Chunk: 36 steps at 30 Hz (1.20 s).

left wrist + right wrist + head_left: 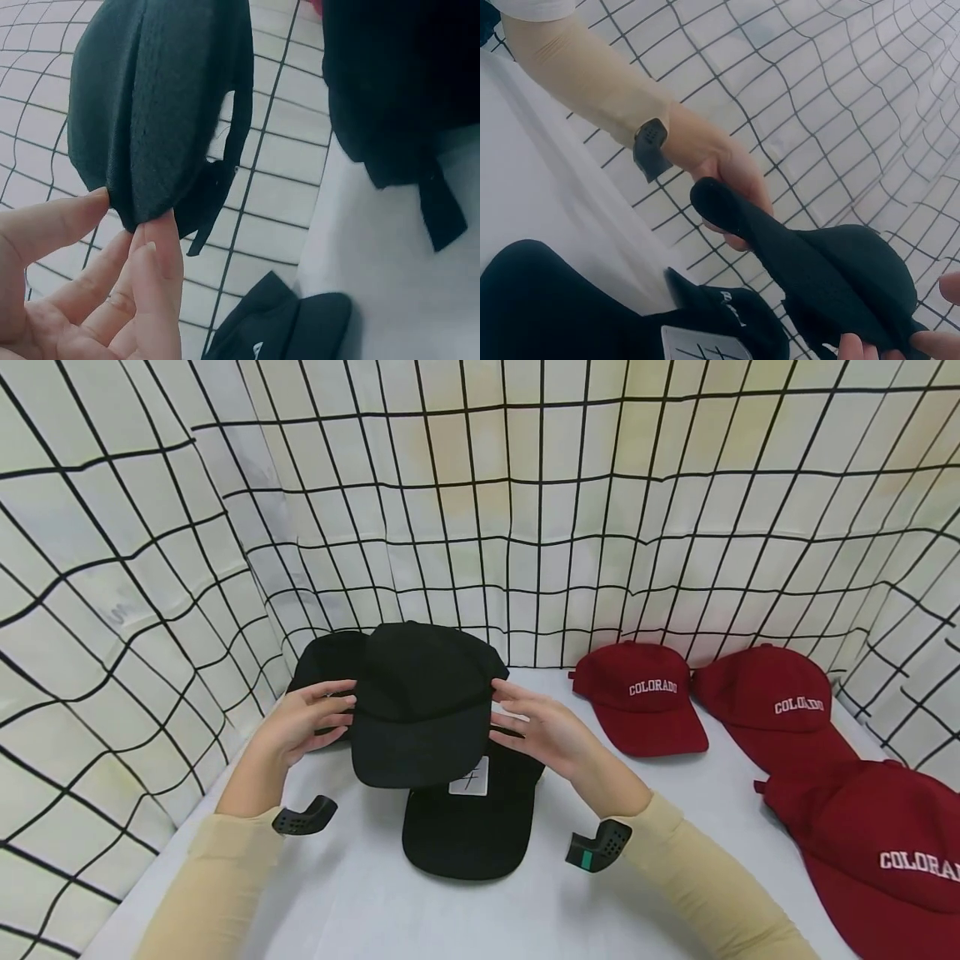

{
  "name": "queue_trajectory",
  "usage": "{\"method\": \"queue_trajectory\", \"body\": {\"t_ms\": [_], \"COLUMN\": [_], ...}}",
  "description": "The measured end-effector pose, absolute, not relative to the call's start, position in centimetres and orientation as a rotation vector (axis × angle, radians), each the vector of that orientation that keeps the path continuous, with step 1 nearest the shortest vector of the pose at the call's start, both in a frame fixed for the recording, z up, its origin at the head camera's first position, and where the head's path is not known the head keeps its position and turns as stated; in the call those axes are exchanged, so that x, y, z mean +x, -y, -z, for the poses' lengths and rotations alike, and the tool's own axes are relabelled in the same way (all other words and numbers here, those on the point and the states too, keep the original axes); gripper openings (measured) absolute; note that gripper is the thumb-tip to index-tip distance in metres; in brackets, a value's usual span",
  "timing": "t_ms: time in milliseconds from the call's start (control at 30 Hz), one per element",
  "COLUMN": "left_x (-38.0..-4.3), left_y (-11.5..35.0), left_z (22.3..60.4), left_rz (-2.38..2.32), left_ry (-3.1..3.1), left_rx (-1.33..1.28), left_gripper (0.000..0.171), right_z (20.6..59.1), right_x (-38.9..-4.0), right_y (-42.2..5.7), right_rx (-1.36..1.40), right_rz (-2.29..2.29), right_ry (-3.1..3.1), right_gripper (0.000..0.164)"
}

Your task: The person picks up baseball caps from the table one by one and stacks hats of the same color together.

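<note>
Between my two hands a black cap (420, 693) is held up, its brim toward me. My left hand (303, 718) pinches its left edge; in the left wrist view the fingers (52, 225) grip the cap's rim where crown and brim meet. On the opposite side my right hand (543, 731) holds the cap with fingertips at its edge, as the right wrist view shows too. Below it lies another black cap (472, 839) with a white label (470, 777) on it, partly covered by the held one. A third black cap (326, 660) sits behind my left hand, mostly hidden.
Three dark red caps lettered COLORADO lie to the right: one at the back (637, 702), one beside it (780, 693), and one nearer (885, 852). They rest on a white table (360, 902). A black grid net (525, 510) over white sheeting encloses the back and sides.
</note>
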<state>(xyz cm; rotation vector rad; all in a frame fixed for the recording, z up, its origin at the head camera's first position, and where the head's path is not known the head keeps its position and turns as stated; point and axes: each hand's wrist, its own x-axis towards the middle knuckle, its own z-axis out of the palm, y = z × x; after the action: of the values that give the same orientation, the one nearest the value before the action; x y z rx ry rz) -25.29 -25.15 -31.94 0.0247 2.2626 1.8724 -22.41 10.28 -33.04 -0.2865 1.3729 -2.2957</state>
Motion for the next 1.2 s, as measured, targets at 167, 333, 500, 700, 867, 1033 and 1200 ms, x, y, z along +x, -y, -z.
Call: {"method": "queue_trajectory", "body": {"t_ms": [167, 333, 500, 700, 867, 1033, 1200], "left_x": [-25.6, -25.9, -26.2, -26.3, -26.3, -26.3, -26.2], "left_y": [24.1, 23.2, 22.6, 21.8, 21.4, 21.1, 20.8], "left_z": [32.2, 32.5, 32.9, 33.5, 34.0, 34.5, 35.0], "left_rz": [-1.890, -1.866, -1.841, -1.830, -1.869, -1.901, -1.899], "left_ry": [-2.232, -2.234, -2.238, -2.244, -2.208, -2.155, -2.159], "left_rx": [0.009, 0.009, 0.024, 0.025, 0.031, 0.023, 0.020], "left_gripper": [0.054, 0.056, 0.056, 0.056, 0.055, 0.053, 0.053], "right_z": [33.5, 34.2, 35.0, 35.6, 35.9, 36.3, 37.0], "right_x": [-22.4, -22.4, -22.2, -22.0, -21.9, -21.7, -21.5], "right_y": [-11.2, -12.1, -12.7, -13.5, -14.1, -14.6, -14.8], "right_rx": [-0.265, -0.208, -0.150, -0.130, -0.124, -0.073, -0.049], "right_rz": [2.289, 2.291, 2.291, 2.305, 2.303, 2.308, 2.316], "right_ry": [-1.390, -1.396, -1.405, -1.387, -1.388, -1.347, -1.314], "right_gripper": [0.061, 0.060, 0.059, 0.060, 0.060, 0.060, 0.059]}}
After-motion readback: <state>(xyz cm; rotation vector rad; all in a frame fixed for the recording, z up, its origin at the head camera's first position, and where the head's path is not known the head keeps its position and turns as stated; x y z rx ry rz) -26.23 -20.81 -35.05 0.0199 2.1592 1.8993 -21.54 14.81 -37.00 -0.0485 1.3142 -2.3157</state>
